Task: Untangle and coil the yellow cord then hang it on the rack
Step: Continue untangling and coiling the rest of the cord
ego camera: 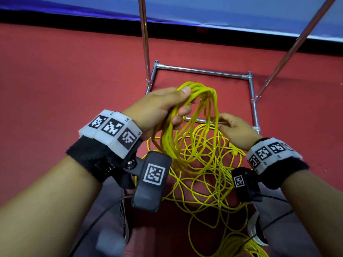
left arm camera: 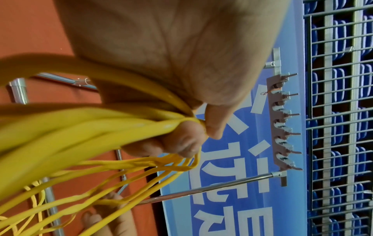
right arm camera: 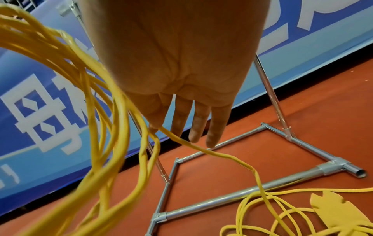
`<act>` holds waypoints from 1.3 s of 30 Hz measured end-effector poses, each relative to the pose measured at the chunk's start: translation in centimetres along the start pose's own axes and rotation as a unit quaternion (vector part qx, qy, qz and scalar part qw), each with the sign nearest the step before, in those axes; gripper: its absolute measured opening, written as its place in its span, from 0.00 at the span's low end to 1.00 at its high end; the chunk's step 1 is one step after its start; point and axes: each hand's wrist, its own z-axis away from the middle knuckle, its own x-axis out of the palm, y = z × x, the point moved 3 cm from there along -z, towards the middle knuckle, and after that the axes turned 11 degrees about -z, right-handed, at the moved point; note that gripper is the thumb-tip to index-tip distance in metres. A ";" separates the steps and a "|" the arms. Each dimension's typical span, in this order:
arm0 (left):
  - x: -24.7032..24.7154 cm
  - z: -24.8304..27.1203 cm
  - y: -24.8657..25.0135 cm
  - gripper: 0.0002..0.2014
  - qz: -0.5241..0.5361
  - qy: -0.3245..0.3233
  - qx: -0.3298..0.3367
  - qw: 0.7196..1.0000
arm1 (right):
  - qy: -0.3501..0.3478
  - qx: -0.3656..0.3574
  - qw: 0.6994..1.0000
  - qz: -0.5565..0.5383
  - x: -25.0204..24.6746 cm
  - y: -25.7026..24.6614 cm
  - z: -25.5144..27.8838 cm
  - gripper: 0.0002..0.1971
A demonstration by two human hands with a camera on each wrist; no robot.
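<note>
My left hand [ego camera: 182, 102] grips a bundle of several coiled loops of the yellow cord [ego camera: 207, 95], held above the floor; in the left wrist view the left hand [left arm camera: 199, 127] has thumb and curled fingers wrapped around the loops [left arm camera: 101, 127]. To the right, my right hand [ego camera: 220, 120] pinches a single strand; the right wrist view shows the right hand [right arm camera: 159, 127] holding it between thumb and index, other fingers straight. That strand [right arm camera: 222, 155] runs down to a loose tangle [ego camera: 204, 175] on the floor. The rack's hook strip [left arm camera: 280, 121] sits on metal poles ahead.
The rack's square tube base [ego camera: 204, 71] lies on the red floor [ego camera: 55, 71] under the cord, with two slanted poles [ego camera: 145, 43] rising from it. A blue banner [ego camera: 222, 12] stands behind. A flat yellow piece [right arm camera: 331, 212] lies in the tangle. My shoe [ego camera: 258, 232] is close by.
</note>
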 end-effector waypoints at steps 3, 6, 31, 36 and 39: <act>-0.7 0.2 0.1 0.16 0.025 -0.011 0.011 1.000 | -0.011 0.006 1.000 -0.014 0.6 0.4 0.1 0.16; -1.1 0.3 0.4 0.17 0.066 -0.019 0.018 0.997 | -0.021 0.041 0.999 0.020 1.3 1.3 0.8 0.13; 3.4 -3.4 -2.8 0.10 -0.077 0.089 0.015 0.993 | -0.056 -0.036 0.972 0.226 0.7 -0.3 3.6 0.05; 4.2 -4.2 -4.2 0.11 -0.161 0.115 -0.004 0.980 | -0.080 -0.101 0.969 0.209 0.9 -1.6 3.9 0.17; 5.3 -4.4 -4.6 0.13 -0.218 0.129 0.031 0.967 | -0.040 -0.168 0.976 0.130 0.2 -3.7 4.3 0.13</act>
